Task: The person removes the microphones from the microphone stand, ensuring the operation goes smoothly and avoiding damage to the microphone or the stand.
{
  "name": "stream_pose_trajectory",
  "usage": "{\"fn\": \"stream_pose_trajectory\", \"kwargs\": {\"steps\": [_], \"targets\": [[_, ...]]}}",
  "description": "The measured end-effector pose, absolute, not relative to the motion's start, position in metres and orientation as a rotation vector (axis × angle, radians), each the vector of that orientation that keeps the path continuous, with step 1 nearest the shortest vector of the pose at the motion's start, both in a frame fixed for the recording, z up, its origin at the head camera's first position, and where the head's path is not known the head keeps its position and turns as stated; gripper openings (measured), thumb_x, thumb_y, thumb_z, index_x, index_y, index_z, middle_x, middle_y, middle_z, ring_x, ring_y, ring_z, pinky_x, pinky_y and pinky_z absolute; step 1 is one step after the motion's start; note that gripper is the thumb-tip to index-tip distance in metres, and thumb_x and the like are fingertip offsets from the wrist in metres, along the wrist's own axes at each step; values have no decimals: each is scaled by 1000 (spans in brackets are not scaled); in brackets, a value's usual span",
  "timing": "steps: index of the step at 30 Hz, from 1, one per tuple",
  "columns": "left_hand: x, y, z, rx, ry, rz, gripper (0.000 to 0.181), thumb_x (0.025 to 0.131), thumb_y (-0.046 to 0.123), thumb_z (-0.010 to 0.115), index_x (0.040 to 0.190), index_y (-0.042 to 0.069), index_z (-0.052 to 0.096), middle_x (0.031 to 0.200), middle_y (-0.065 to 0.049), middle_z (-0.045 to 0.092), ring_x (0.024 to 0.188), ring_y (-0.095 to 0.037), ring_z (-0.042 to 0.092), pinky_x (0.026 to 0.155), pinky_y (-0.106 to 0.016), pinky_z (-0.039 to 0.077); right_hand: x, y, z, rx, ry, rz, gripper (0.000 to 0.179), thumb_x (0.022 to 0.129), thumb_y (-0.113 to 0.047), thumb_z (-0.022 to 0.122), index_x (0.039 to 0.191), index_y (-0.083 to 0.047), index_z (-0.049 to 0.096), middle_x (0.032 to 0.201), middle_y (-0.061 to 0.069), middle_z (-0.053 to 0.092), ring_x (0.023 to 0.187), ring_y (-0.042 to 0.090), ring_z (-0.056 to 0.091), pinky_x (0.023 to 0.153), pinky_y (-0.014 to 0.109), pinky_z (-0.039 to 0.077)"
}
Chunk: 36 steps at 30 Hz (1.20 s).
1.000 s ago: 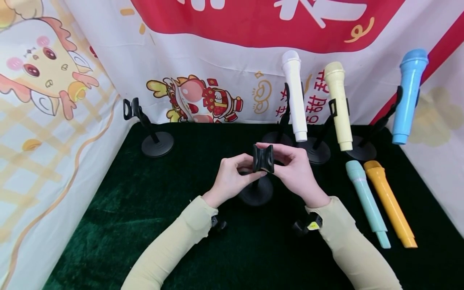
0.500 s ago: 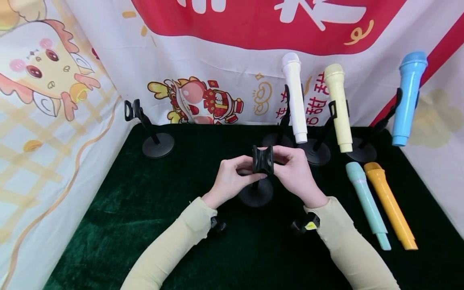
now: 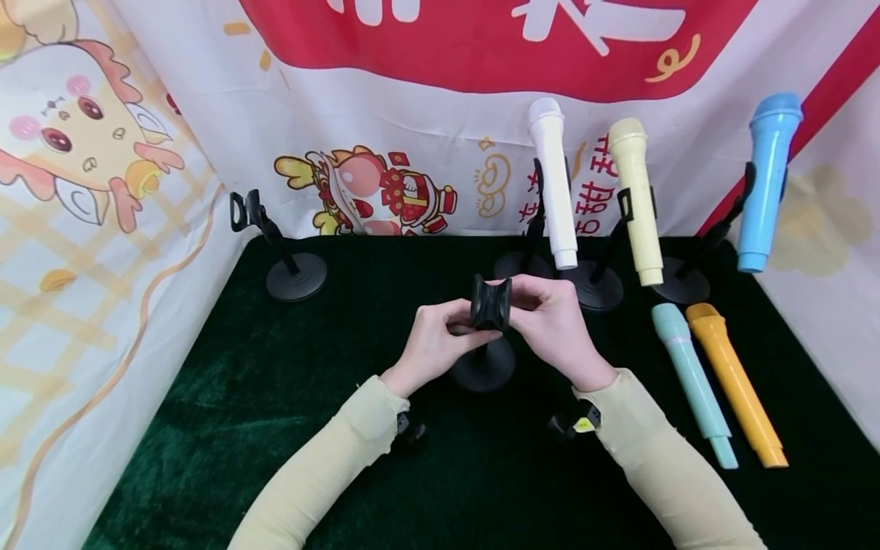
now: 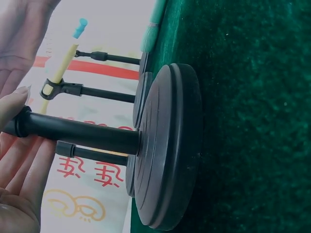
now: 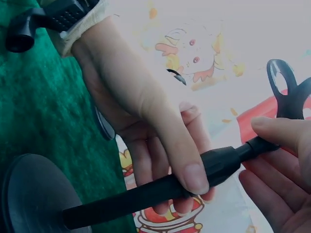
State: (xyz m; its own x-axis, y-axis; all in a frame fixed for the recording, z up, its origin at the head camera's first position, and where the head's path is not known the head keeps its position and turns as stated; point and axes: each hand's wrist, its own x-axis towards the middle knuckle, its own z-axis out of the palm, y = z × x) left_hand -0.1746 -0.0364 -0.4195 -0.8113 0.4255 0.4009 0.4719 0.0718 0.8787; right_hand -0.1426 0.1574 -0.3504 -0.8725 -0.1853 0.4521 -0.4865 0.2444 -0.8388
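Both hands are on a black desktop microphone stand in the middle of the table; its round base [image 4: 167, 145] rests on the green cloth. My left hand [image 3: 436, 336] grips the pole, thumb on one side and fingers on the other, just below the collar [image 5: 221, 165] in the right wrist view. Higher up, my right hand [image 3: 557, 325] pinches the thin neck between thumb and fingers, right under the U-shaped clip [image 3: 491, 303]. No microphone sits in this clip. In the head view the hands and clip hide most of the pole.
Behind on the right, stands hold a white microphone [image 3: 553, 183], a cream microphone [image 3: 635, 202] and a blue microphone [image 3: 768, 183]. A mint microphone [image 3: 694, 386] and an orange microphone [image 3: 737, 386] lie on the cloth at right. Another stand [image 3: 297, 276] is back left, its clip bare.
The head view has shifted slightly, moving the background a little leftward. Both hands keep their hold on the stand, with hardly any visible movement.
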Motion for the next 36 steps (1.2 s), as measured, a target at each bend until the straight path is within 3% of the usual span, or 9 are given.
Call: {"fn": "stream_pose_trajectory", "kwargs": {"steps": [9,21,29,36], "targets": [[-174,-38,-415,-923,-2274,-1921,20,89,22,81,108,18,76,102,6,75,91,-11,73,80,-31,60,-153,163,-352,695,-2344,1702,16,89,-6,80,105,-10,79,102,-2,76,91,18,73,80,33,61],[-176,-37,-419,-882,-2321,-1895,18,88,25,82,105,18,77,98,7,75,88,-10,73,77,-30,61,-151,161,-362,693,-2284,1665,16,88,-7,81,104,-11,79,95,-4,76,88,17,73,76,33,61],[-175,-37,-421,-911,-2323,-1881,19,90,29,81,106,20,77,99,8,74,87,-10,73,77,-30,61,-156,167,-363,719,-2318,1751,17,87,-1,80,103,-8,79,101,1,76,91,20,73,79,34,61],[-175,-37,-423,-928,-2305,-1870,18,90,29,81,105,20,76,99,8,74,87,-10,73,76,-30,61,-154,168,-360,707,-2348,1802,21,89,-7,80,110,-10,78,107,1,75,95,22,73,82,35,60]]}}
